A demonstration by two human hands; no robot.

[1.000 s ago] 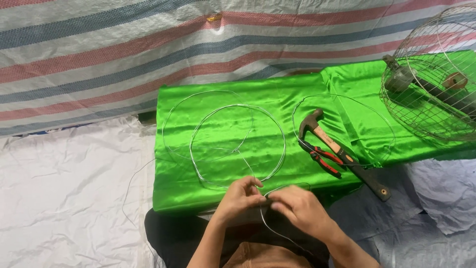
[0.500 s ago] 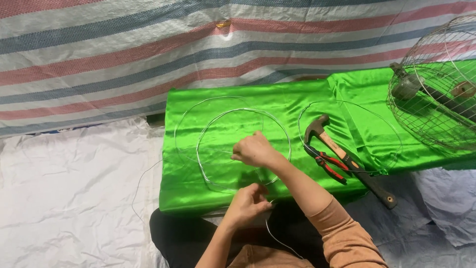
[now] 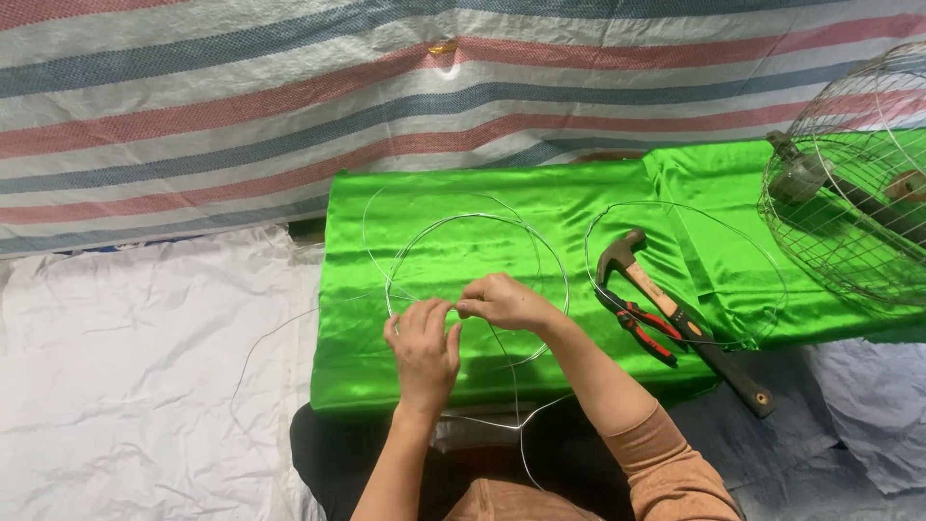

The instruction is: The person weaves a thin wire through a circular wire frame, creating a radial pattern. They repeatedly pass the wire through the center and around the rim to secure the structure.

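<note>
Wire trails from the person's lap up onto the green satin cloth [image 3: 424,381], where the left hand [image 3: 424,352] and right hand [image 3: 502,301] meet, fingers pinched narrow on the thin wire hoop [image 3: 555,265]. The hoop lies flat on the cloth, its loop spreading away from the hands. Right of the hoop lie red-handled pliers [image 3: 644,328] and a claw hammer [image 3: 675,314], handle slanting toward the person. Farther right stands a wire fan guard [image 3: 849,193]; beyond the cloth hangs a striped tarpaulin [image 3: 289,106].
</note>
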